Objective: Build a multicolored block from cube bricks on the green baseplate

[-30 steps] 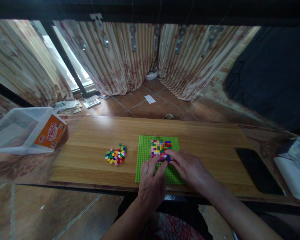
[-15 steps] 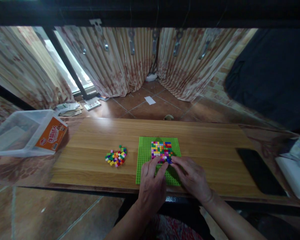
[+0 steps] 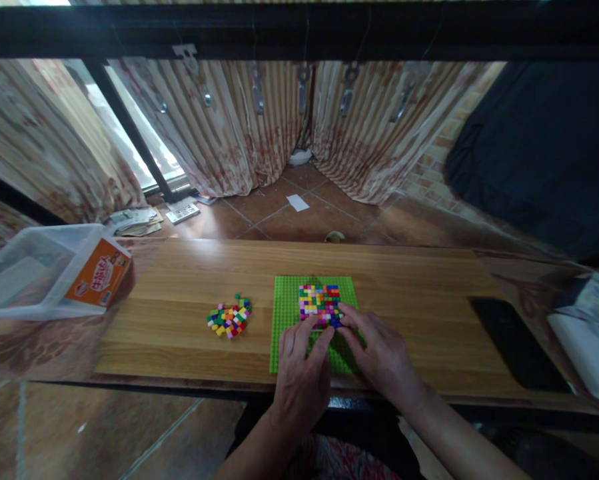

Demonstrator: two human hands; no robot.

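Observation:
A green studded baseplate [image 3: 286, 300] lies on the wooden board, bearing a square patch of small multicoloured toy bricks [image 3: 319, 299]. My left hand [image 3: 302, 363] rests over the plate's lower left part. Its thumb and index finger are apart, their tips at the patch's near edge, by the pink and blue bricks. My right hand [image 3: 379, 347] comes in from the right. Its index finger and thumb sit a little apart at the patch's lower right corner, touching or almost touching the bricks there. Fingers hide part of the near rows. To the left lies a loose pile of bricks [image 3: 230, 319].
The wooden board [image 3: 179, 280] spans the table. A clear plastic box [image 3: 44, 267] with an orange label stands at far left. A black flat object [image 3: 519, 340] lies at the right, beside a white item [image 3: 584, 353]. Curtains [image 3: 239, 133] hang beyond.
My right index finger has lifted away from the thumb and now points further up the patch's right edge. My left hand has hardly moved. The whole view has shifted slightly.

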